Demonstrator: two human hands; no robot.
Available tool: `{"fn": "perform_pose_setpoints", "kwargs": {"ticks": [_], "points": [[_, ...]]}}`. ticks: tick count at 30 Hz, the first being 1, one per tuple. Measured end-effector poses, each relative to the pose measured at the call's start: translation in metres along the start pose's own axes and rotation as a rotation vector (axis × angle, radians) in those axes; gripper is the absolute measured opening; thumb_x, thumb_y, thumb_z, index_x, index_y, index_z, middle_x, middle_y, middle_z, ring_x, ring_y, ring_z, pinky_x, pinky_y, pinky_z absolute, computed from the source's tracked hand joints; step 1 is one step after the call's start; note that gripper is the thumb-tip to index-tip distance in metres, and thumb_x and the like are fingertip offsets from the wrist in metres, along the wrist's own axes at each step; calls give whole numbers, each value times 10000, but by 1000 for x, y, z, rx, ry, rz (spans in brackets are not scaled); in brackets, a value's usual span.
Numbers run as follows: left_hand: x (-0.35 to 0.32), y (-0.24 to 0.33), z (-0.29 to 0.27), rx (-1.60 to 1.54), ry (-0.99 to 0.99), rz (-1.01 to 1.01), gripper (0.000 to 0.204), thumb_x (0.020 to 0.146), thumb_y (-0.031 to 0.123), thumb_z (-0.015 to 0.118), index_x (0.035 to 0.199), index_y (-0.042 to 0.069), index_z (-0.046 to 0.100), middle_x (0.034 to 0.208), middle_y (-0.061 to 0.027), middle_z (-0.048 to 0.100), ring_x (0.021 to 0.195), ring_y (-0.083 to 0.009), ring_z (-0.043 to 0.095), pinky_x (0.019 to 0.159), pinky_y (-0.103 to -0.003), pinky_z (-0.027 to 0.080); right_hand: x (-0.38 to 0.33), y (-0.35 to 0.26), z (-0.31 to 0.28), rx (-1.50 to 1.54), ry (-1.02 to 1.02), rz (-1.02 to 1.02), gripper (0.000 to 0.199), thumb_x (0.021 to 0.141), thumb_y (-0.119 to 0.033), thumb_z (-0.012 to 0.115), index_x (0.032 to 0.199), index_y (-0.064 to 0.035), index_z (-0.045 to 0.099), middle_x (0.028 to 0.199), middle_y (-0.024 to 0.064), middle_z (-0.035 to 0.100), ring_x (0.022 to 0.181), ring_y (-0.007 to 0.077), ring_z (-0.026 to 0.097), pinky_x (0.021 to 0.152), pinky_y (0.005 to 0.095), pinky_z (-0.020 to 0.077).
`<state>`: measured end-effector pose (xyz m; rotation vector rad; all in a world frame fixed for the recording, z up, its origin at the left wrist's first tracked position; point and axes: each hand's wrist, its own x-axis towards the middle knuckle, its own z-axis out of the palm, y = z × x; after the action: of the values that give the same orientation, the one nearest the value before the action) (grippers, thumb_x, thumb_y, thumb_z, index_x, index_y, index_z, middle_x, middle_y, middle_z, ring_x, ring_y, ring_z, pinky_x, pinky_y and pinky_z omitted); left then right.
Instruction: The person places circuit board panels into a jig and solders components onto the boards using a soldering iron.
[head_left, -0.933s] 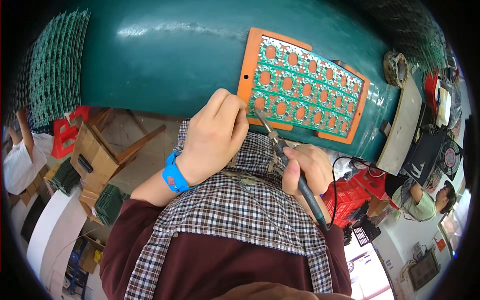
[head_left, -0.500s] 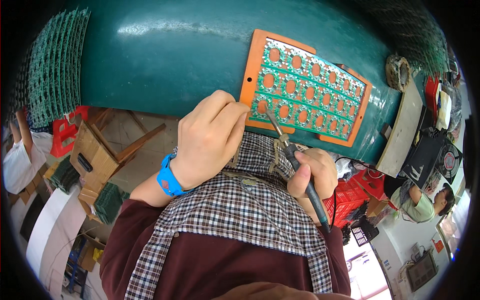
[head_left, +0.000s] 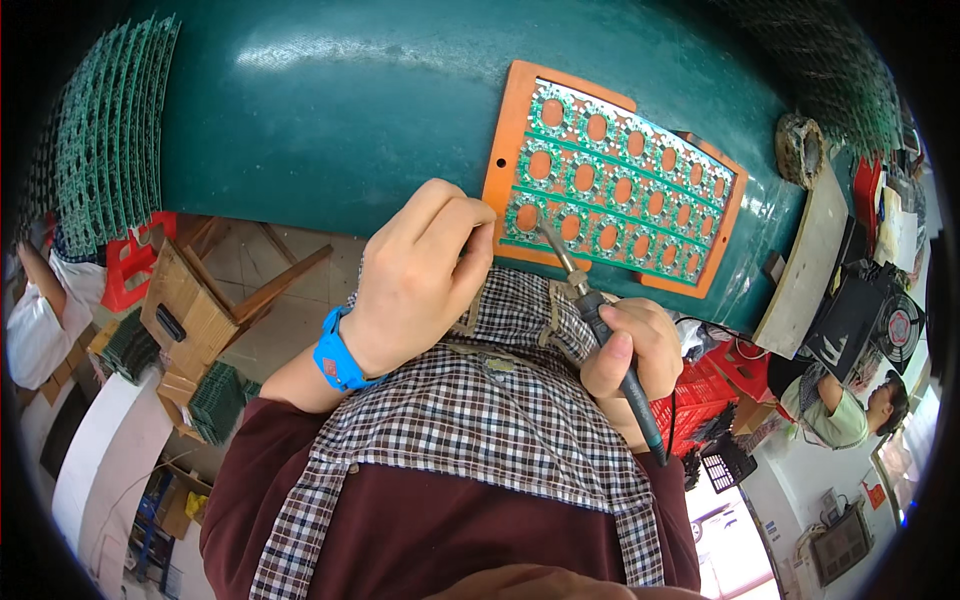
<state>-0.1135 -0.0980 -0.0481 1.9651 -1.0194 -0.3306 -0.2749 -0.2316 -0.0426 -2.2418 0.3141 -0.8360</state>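
My right hand [head_left: 648, 345] grips a soldering iron [head_left: 636, 402] by its dark handle. The metal tip slants up and left over the lower-left part of a green circuit board panel [head_left: 590, 205]; whether it touches cannot be told. The panel carries rows of ring-shaped boards with oval openings and lies in an orange fixture [head_left: 512, 115]. Just left of the fixture's lower-left edge is my left hand [head_left: 415, 265], its thumb and fingers pinched together. Whatever is in that pinch is too small or hidden to make out. A blue band [head_left: 338, 355] circles the left wrist.
Green circuit panels [head_left: 115, 130] stand in a row at the table's left end, with more at the far right. A hollow, rough-looking block [head_left: 798, 148] sits beyond the fixture, near a board [head_left: 800, 265]. A fan [head_left: 898, 322], red crates [head_left: 690, 405] and a seated person [head_left: 840, 410] are on the right.
The soldering iron and my right hand have shifted slightly right and down. The fixture with its panel appears a little farther right. My left hand stays pinched in nearly the same place.
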Motion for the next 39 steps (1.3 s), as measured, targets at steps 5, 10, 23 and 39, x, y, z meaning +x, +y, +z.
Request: {"fn": "perform_pose_setpoints", "kwargs": {"ticks": [5, 10, 23, 39], "points": [[13, -3, 6, 65, 40, -47, 112, 766, -55, 638, 851, 10, 602, 811, -77, 578, 611, -180, 555, 520, -281, 438, 13, 5, 1, -46, -37, -12, 159, 802, -104, 611, 876, 33, 644, 621, 88, 594, 493, 199, 571, 452, 284, 437], [24, -6, 15, 86, 107, 4, 120, 767, -45, 642, 860, 19, 602, 821, -67, 584, 606, -176, 557, 512, -278, 442, 21, 6, 10, -25, 1, 35, 140, 790, -94, 641, 864, 22, 663, 618, 78, 586, 485, 178, 559, 435, 264, 421], [30, -7, 5, 78, 15, -17, 117, 767, -26, 659, 862, 18, 607, 806, -71, 573, 673, -205, 593, 560, -288, 473, 25, 10, 9, -59, 25, -3, 124, 782, -96, 652, 855, 2, 675, 639, 74, 599, 497, 173, 559, 438, 271, 431], [52, -16, 20, 142, 161, 56, 103, 776, 15, 630, 831, 45, 548, 793, -84, 521, 636, -258, 579, 558, -351, 486, 48, 10, 21, -54, -15, 112, 122, 740, -56, 686, 853, -9, 687, 675, 87, 640, 536, 175, 600, 477, 258, 468]]}}
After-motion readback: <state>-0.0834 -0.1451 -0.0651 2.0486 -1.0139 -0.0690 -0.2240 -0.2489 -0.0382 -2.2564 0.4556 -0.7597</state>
